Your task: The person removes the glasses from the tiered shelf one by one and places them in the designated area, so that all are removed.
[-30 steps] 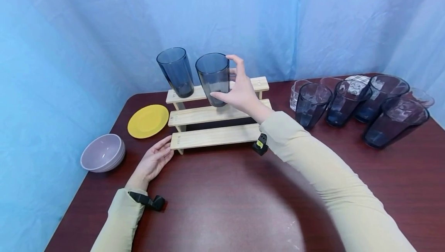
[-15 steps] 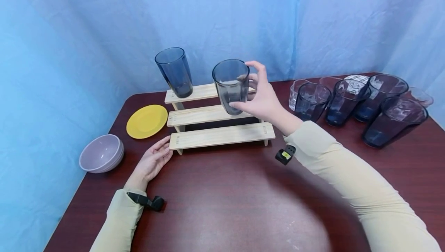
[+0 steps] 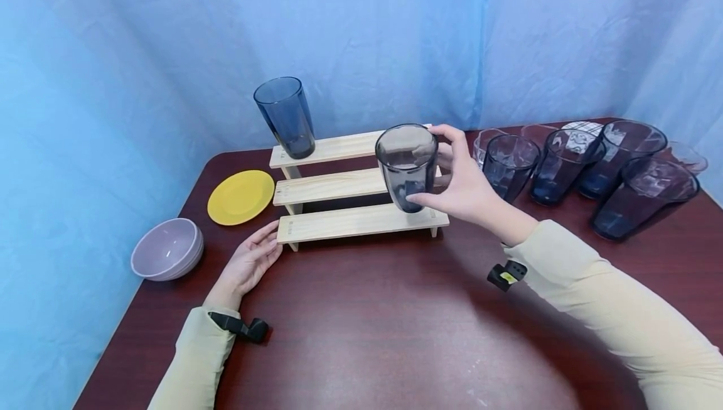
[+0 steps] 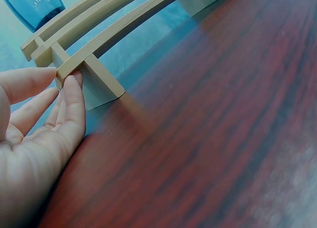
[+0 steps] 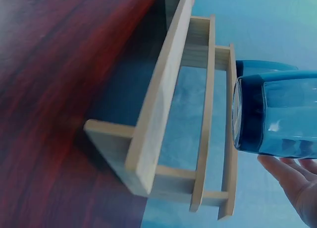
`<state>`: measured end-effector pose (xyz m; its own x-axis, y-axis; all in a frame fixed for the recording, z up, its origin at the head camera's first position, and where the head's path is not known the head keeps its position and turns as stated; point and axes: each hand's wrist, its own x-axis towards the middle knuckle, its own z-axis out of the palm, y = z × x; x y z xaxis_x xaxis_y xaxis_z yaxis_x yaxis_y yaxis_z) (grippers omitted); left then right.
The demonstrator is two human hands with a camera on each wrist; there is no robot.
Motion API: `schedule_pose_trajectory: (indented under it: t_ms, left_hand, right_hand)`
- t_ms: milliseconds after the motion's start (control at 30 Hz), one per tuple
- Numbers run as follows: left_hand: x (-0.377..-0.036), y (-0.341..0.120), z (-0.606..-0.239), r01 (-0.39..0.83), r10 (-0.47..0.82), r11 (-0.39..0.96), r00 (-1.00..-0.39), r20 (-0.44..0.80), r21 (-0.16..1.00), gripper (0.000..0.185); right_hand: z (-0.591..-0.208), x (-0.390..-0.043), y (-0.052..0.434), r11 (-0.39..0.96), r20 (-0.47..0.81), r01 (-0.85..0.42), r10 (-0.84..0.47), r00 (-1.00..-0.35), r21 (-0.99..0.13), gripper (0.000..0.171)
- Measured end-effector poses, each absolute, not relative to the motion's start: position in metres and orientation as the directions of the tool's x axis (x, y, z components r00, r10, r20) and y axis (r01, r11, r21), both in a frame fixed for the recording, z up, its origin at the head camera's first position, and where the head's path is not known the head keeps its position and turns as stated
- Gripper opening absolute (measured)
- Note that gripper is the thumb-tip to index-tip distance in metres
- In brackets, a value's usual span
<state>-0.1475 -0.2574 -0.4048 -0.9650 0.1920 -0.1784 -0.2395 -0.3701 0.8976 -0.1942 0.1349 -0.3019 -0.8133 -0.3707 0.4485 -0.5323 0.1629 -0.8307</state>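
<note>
- The left hand [image 3: 248,265] lies flat on the counter [image 3: 361,334], fingers [image 4: 69,109] straight against the wooden rack [image 3: 350,221]; bracing there should stop it sliding.
- The right hand [image 3: 465,187] curls its fingers around the grey tumbler [image 3: 408,165], airborne above the rack's lowest step; best held upright, clear of the tumblers [image 3: 587,165] at right.

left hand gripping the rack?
No. The left hand lies open, its straight fingertips just touching the corner of the wooden rack.
</note>
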Motion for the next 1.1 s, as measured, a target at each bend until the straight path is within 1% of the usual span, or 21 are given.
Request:
schedule_pose_trajectory:
  t_ms: [167, 467, 600, 700, 800, 933, 1100]
  left_hand:
    - [-0.148, -0.257, -0.406, -0.240, 0.186, -0.383, -0.966, -0.180, 0.892, 0.060]
    - [-0.148, -0.258, -0.408, -0.233, 0.189, -0.418, -0.968, -0.167, 0.878, 0.040]
    - [-0.149, -0.258, -0.410, -0.235, 0.187, -0.417, -0.968, -0.170, 0.878, 0.040]
    - [-0.148, -0.257, -0.409, -0.244, 0.184, -0.398, -0.966, -0.183, 0.885, 0.050]
    - [-0.148, -0.257, -0.409, -0.240, 0.188, -0.384, -0.966, -0.179, 0.892, 0.052]
    - [-0.147, -0.259, -0.410, -0.217, 0.208, -0.401, -0.968, -0.142, 0.890, 0.040]
    - [-0.147, -0.258, -0.411, -0.213, 0.213, -0.414, -0.968, -0.134, 0.885, 0.039]
  right_hand:
    - [-0.310, -0.188, 0.149, 0.192, 0.457, -0.549, -0.374, -0.807, -0.813, 0.096]
    - [-0.325, -0.174, 0.177, 0.305, 0.491, -0.604, -0.373, -0.787, -0.736, 0.101]
    - [-0.327, -0.167, 0.191, 0.315, 0.501, -0.605, -0.354, -0.790, -0.732, 0.105]
    - [-0.330, -0.162, 0.204, 0.328, 0.505, -0.603, -0.340, -0.793, -0.727, 0.108]
    - [-0.334, -0.156, 0.218, 0.361, 0.503, -0.603, -0.339, -0.795, -0.711, 0.109]
    - [-0.342, -0.149, 0.237, 0.400, 0.493, -0.594, -0.333, -0.804, -0.698, 0.110]
    - [-0.350, -0.143, 0.259, 0.466, 0.457, -0.544, -0.295, -0.839, -0.698, 0.110]
